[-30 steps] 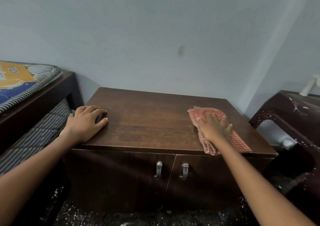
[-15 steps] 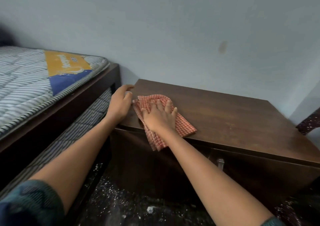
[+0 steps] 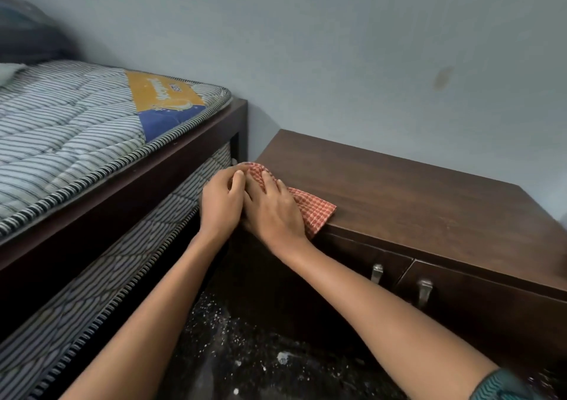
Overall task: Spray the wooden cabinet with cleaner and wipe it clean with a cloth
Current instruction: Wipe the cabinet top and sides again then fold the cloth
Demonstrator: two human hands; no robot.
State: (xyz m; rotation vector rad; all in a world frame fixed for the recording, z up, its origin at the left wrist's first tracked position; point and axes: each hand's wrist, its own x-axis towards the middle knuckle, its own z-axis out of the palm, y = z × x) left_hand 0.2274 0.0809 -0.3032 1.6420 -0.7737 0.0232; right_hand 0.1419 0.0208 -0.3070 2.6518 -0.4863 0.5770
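The dark wooden cabinet (image 3: 414, 191) stands against the wall, with two metal handles (image 3: 376, 272) on its front doors. A red-and-white checked cloth (image 3: 313, 209) lies on its top at the front left corner, one end hanging over the front edge. My right hand (image 3: 273, 209) presses flat on the cloth with straight fingers. My left hand (image 3: 221, 200) is right beside it at the cabinet's left edge, its curled fingers and thumb pinching the cloth's left end. No spray bottle is in view.
A bed with a striped mattress (image 3: 76, 129) on a dark wooden frame (image 3: 184, 151) stands close on the left, leaving a narrow gap to the cabinet. The dark floor (image 3: 260, 353) below is speckled with white bits. A pale blue wall (image 3: 337, 47) rises behind.
My right hand has slid the cloth from the right side across the top to the left front corner. My left hand, earlier on the left edge, now meets the cloth. The view has turned left.
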